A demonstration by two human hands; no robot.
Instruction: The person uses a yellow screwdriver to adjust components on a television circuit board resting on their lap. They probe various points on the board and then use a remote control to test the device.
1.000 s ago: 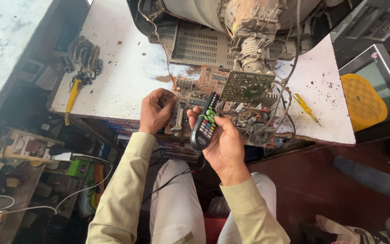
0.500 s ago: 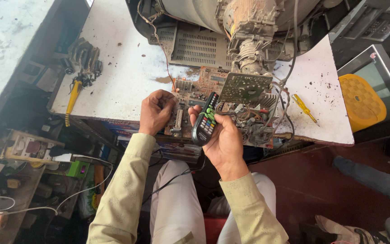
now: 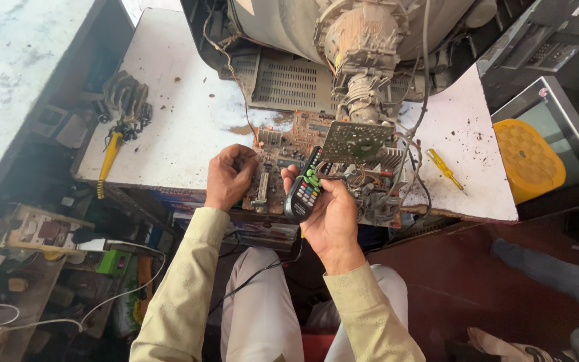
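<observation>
Black plastic with coloured buttons, the remote control (image 3: 305, 188) lies in the right hand (image 3: 330, 213), which is curled around its lower half with the thumb resting on the keypad; the upper end of the remote sticks out above the fingers and points toward the circuit board. The left hand (image 3: 230, 175) is just to the left of it, closed into a loose fist, with the knuckles against the left edge of the brown circuit board (image 3: 283, 151). I cannot tell if this hand pinches something small or only presses on the board.

The circuit board lies directly above both hands, at the front edge of the white worktable (image 3: 182, 127), and many wires run over it. Above the right hand, a small green board (image 3: 356, 141) sits on the neck of the picture tube (image 3: 360, 60), which belongs to an opened old television set (image 3: 289, 27) standing farther up on the table. To the right of the right hand, a yellow screwdriver (image 3: 445, 169) lies on the tabletop, well apart from the fingers. Farther right, off the table, there is a yellow round lid-like object (image 3: 527, 161).

Far to the left of the left hand, a tool with a yellow handle (image 3: 107, 161) lies near the table edge, next to a dark bundle of metal parts (image 3: 126, 97).
</observation>
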